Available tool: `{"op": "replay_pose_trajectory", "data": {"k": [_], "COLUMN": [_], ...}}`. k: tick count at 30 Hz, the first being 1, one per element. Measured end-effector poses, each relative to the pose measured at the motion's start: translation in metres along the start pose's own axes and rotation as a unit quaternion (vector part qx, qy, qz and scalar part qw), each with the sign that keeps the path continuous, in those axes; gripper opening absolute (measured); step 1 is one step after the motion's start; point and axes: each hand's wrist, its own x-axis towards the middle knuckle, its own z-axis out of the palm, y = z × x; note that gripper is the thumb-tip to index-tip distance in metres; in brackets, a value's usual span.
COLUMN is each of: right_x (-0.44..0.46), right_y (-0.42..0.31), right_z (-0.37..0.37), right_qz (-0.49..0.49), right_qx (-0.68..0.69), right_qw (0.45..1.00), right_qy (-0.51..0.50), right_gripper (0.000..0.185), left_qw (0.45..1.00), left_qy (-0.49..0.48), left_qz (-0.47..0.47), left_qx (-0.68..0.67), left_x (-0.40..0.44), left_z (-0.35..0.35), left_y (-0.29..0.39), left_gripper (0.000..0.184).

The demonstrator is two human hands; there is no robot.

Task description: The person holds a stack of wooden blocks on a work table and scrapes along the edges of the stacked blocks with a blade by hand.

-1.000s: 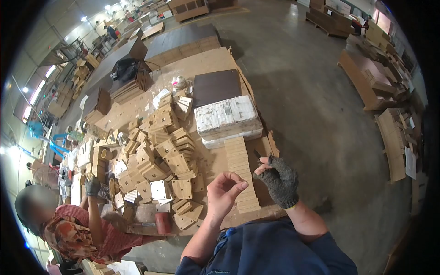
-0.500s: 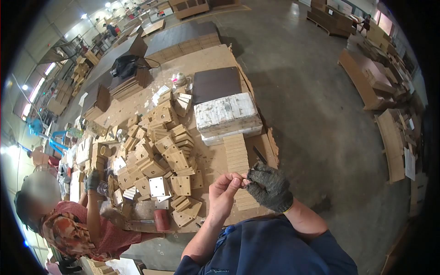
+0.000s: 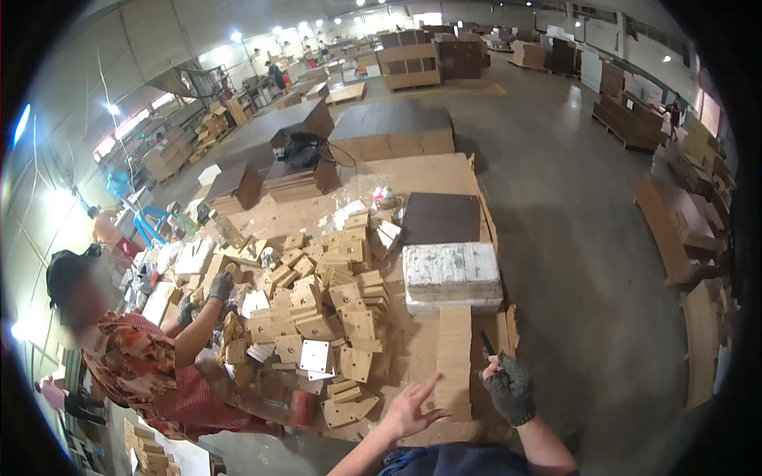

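Observation:
My left hand point(image 3: 413, 410) is bare, its fingers spread, over the left side of a row of thin wood pieces point(image 3: 455, 361) packed face to face. I see nothing in its grasp. My right hand point(image 3: 510, 390) wears a dark grey glove with bare fingertips and sits right of the row, fingers curled. A narrow dark strip point(image 3: 486, 342) extends just past those fingertips; whether they grip it, I cannot tell. A white-wrapped block point(image 3: 451, 270) stands at the row's far end. Left of my hands is a heap of drilled wood blocks point(image 3: 313, 297).
A co-worker point(image 3: 147, 357) with gloved hands stands at the table's left side. A red cylinder point(image 3: 302, 408) is near the front edge. Behind the white block lies a dark panel point(image 3: 441, 218). Panel stacks point(image 3: 393, 131) stand farther back.
My hands, which met fingertip to fingertip, have come apart. The left has opened over the row and the right is at its right side. My view has tilted up.

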Motion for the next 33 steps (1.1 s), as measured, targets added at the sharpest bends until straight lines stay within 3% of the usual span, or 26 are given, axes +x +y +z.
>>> {"op": "replay_pose_trajectory", "data": {"k": [1,4,5,8,9,12,16,17,20,21,23,29,33], "right_x": [-0.008,-0.034,-0.046,-0.074,-0.066,-0.070,-0.072,-0.071,-0.067,-0.052,-0.051,-0.055,-0.051], "right_y": [0.000,0.025,0.049,0.089,0.056,0.070,0.109,0.111,0.158,0.099,0.113,0.130,0.123], "right_z": [-0.008,-0.027,-0.033,-0.040,-0.029,-0.011,0.001,0.005,0.012,0.027,0.035,0.030,0.032], "right_qz": [0.019,-0.040,0.057,0.060,0.168,0.199,0.151,0.123,-0.040,-0.030,-0.021,-0.079,-0.057], "right_qx": [0.000,-0.205,-0.113,-0.286,-0.396,-0.454,-0.454,-0.443,-0.509,-0.411,-0.501,-0.551,-0.537], "right_qw": [0.999,0.971,0.983,0.936,0.865,0.823,0.849,0.868,0.838,0.899,0.844,0.806,0.814], "right_qy": [-0.048,-0.112,-0.134,-0.195,-0.257,-0.277,-0.226,-0.189,-0.194,-0.149,-0.189,-0.202,-0.216], "right_gripper": [0.052,0.080,0.101,0.109,0.118,0.119,0.117,0.102,0.080,0.061,0.056,0.064,0.066], "left_qw": [1.000,1.000,0.999,0.987,0.985,0.987,0.986,0.984,0.986,0.982,0.981,0.988,0.990], "left_qy": [-0.002,0.005,-0.020,-0.078,-0.085,-0.097,-0.103,-0.108,-0.112,-0.125,-0.124,-0.095,-0.079], "left_qz": [-0.018,-0.013,-0.033,-0.135,-0.148,-0.125,-0.090,-0.106,-0.032,-0.051,-0.077,-0.071,-0.070], "left_qx": [0.017,-0.025,-0.038,-0.039,-0.030,0.012,0.097,0.093,0.123,0.129,0.127,0.103,0.094], "left_x": [-0.011,-0.048,-0.055,-0.064,-0.064,-0.054,-0.039,-0.031,-0.028,-0.024,-0.023,-0.022,-0.023], "left_z": [0.002,0.031,0.036,0.050,0.056,0.067,0.089,0.088,0.108,0.109,0.107,0.104,0.104], "left_y": [-0.013,-0.069,-0.075,-0.074,-0.076,-0.076,-0.089,-0.083,-0.110,-0.111,-0.109,-0.102,-0.100], "left_gripper": [0.091,0.128,0.134,0.137,0.136,0.133,0.129,0.124,0.117,0.114,0.110,0.106,0.106]}}
